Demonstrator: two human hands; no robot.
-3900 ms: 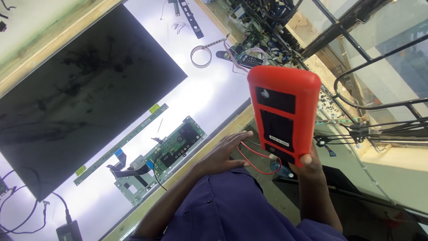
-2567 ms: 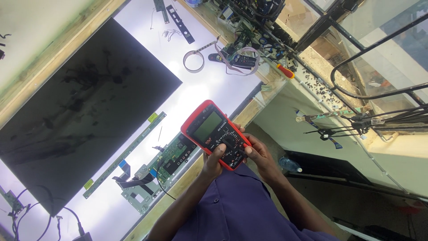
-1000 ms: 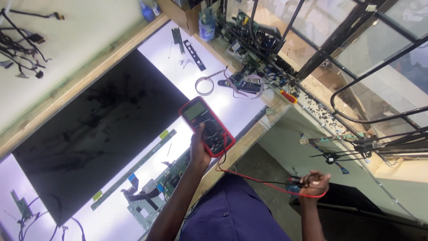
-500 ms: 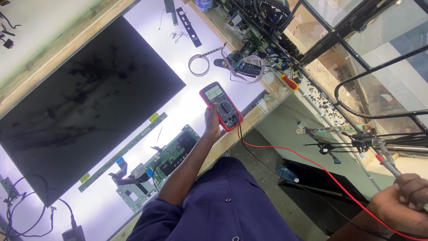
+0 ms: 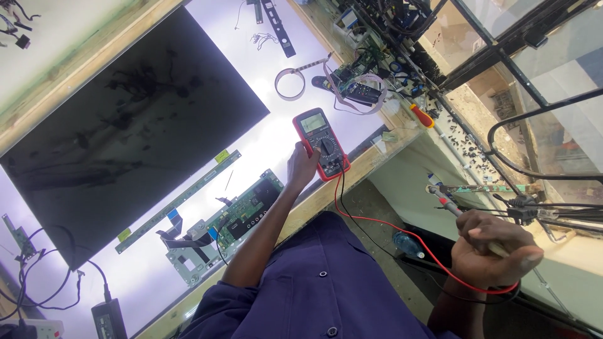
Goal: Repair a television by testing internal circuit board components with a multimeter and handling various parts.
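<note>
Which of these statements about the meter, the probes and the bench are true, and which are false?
1. The left hand holds a red multimeter over the lit bench. True.
2. The right hand is empty. False: its grip is closed on a probe with a red lead.
3. The dark screen panel stands upright. False: it lies flat on the bench.
4. A green circuit board lies near the bench's front edge. True.

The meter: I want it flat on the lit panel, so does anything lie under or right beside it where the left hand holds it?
Nothing visible does. The left hand holds the meter over bare panel; the circuit board lies apart.
</note>
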